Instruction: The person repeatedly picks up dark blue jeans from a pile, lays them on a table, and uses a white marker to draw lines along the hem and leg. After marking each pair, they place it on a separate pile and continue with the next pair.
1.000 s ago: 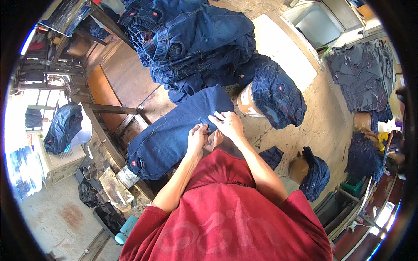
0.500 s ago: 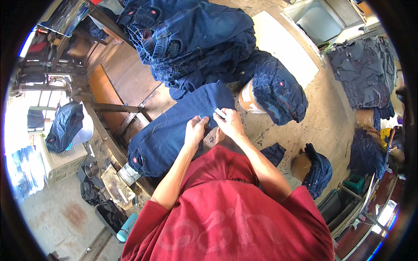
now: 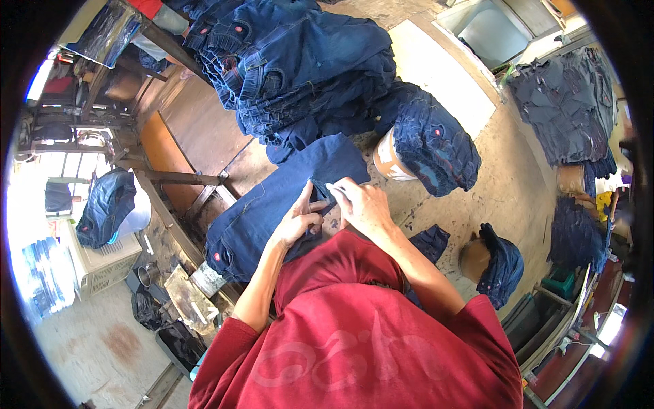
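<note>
Denim garment (image 3: pixel 262 208) beneath left hand (image 3: pixel 298 219)

Light is bright, strongest at 9 o'clock, where the window (image 3: pixel 76 165) burns out to white and the stack (image 3: pixel 48 276) below it loses detail. The board (image 3: pixel 436 78) at 1 o'clock glares too, as does a patch near 4. The cloth (image 3: pixel 272 201) near the centre is evenly lit and fairly sharp; the pile's (image 3: pixel 306 61) folds at 12 sink into shade. Fisheye distortion bends edges toward a black rim, bluish-fringed at 10.
</note>
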`<state>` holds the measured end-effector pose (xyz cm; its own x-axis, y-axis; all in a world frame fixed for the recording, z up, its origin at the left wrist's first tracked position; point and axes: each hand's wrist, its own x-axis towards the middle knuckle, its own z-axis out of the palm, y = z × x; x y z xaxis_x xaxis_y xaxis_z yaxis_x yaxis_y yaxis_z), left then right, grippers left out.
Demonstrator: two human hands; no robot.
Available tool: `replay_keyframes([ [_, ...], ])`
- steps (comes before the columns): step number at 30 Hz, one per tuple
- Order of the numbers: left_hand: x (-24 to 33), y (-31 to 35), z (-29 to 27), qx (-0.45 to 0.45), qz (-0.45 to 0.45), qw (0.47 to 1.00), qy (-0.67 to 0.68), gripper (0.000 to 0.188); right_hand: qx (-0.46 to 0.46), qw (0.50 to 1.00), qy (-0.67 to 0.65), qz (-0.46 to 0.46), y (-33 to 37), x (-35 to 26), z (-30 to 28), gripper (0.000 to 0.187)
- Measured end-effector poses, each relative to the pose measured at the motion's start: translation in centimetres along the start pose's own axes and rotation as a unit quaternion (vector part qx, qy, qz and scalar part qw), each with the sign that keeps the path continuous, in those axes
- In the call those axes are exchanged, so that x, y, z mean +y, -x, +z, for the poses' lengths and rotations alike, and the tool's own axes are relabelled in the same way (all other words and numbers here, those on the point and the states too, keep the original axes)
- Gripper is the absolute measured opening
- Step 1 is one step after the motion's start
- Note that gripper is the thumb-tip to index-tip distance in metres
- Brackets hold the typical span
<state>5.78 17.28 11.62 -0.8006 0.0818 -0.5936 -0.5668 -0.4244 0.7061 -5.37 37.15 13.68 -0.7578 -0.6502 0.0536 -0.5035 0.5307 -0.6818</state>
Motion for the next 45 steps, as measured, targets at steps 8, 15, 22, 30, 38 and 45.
replay_keyframes([
  [8, -1.9, 0.7, -1.6, -0.122, 0.001, 0.954, 0.273, 0.095, -0.053, 0.995, 0.077, -0.023, 1.2, -4.8, 2.6, 0.019],
  [15, -2.2, -0.1, -3.0, -0.192, -0.011, 0.945, 0.266, 0.089, 0.004, 0.995, 0.093, -0.027, 1.2, -5.9, 2.9, 0.009],
  [22, -2.5, -0.6, -3.6, -0.21, -0.009, 0.943, 0.259, 0.096, 0.072, 0.992, 0.094, -0.042, 1.4, -6.7, 3.7, 0.017],
  [30, -2.2, -0.7, -3.5, -0.215, -0.013, 0.942, 0.259, 0.099, 0.082, 0.984, 0.158, -0.013, 2.9, -6.8, 3.9, 0.018],
  [38, -2.8, -1.1, -3.9, -0.224, 0.0, 0.942, 0.25, 0.103, 0.072, 0.983, 0.166, -0.018, 3.9, -5.9, 3.6, 0.021],
  [45, -3.0, -1.0, -3.4, -0.191, 0.011, 0.956, 0.221, 0.106, 0.03, 0.991, 0.12, -0.045, 3.6, -4.6, 3.2, 0.029],
])
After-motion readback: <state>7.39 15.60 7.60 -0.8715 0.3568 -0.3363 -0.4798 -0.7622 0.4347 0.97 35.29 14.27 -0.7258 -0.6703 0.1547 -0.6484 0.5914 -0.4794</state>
